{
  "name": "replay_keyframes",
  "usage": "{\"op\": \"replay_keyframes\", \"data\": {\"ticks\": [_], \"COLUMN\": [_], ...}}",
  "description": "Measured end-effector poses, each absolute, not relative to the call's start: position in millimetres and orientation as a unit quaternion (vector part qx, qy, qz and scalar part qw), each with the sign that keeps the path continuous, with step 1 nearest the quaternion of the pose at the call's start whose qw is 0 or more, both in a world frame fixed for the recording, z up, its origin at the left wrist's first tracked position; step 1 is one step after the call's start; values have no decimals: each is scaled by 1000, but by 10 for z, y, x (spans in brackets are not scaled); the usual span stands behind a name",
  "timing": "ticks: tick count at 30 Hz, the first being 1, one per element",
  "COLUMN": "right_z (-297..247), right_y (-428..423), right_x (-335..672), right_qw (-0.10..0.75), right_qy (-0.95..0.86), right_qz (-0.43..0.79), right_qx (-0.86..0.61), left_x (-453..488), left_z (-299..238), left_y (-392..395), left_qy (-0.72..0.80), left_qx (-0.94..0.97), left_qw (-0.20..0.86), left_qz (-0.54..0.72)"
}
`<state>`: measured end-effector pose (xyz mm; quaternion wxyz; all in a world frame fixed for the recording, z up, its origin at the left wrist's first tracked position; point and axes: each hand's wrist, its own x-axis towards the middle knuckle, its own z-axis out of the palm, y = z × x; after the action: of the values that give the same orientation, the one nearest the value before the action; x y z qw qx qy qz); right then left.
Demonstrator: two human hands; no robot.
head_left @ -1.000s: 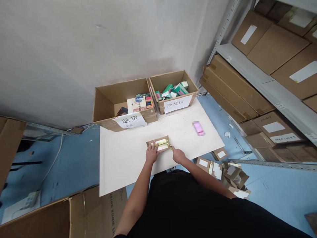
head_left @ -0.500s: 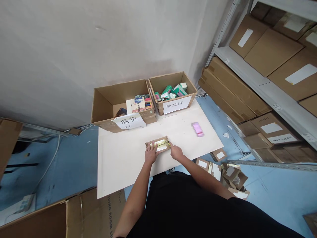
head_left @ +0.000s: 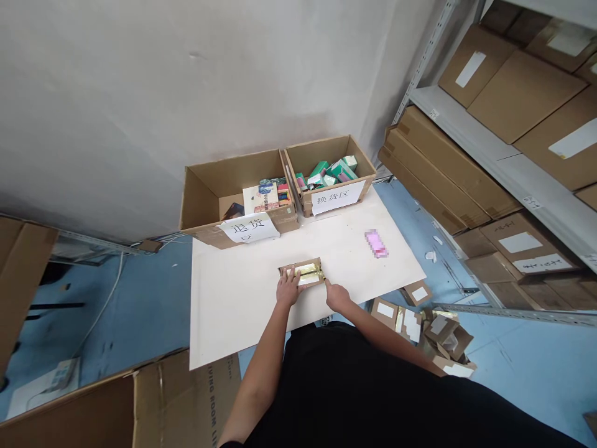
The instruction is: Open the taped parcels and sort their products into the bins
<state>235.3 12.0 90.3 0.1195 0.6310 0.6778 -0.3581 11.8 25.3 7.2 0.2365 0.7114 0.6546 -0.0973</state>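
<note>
Head view, parcel: a small flat cardboard parcel [head_left: 308,270] with shiny yellow tape and white patches on its upper face lies on the white table [head_left: 233,311], toward the person's side.
Left hand: the left hand [head_left: 288,289] lies spread over the left part of the parcel, fingers apart on its top.
Right hand: the right hand [head_left: 336,295] is curled closed just at the parcel's right end, around a small yellowish tool [head_left: 323,278] that is mostly hidden.
Pink item: right of the parcel, well apart from it, lies a pink item [head_left: 375,243], pixelated past recognition.
Open cartons: beyond the parcel, a left carton [head_left: 200,235] and a right carton [head_left: 305,202] stand side by side, each with a handwritten white sheet on its front.
Contents: a whitish box [head_left: 254,200] sits among other things in the left one; green-and-white boxes [head_left: 342,171] lie jumbled in the right one.
Surroundings: shelving [head_left: 497,134] bearing brown cartons rises at right; opened boxes [head_left: 450,330] lie on the blue floor [head_left: 149,292] below; a large printed carton [head_left: 181,398] stands at lower left.
</note>
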Motion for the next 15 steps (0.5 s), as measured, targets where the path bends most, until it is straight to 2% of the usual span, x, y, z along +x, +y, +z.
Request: {"op": "replay_keyframes", "data": {"ticks": [4,10,15], "right_z": [988,785,273], "right_y": [40,-17,20], "right_x": [2484,2720,2431], "right_qw": [115,-92,-187], "right_qy": [662,601,477], "right_qz": [-354,-373,-435], "right_qx": [651,701,740], "left_x": [118,74,6], "left_z": [129,256,363], "left_y": [232,353,557], "left_qy": [655,669,678], "left_qx": [716,717,688], "left_qw": [228,192,239], "left_qz": [-80,-39,-94]}}
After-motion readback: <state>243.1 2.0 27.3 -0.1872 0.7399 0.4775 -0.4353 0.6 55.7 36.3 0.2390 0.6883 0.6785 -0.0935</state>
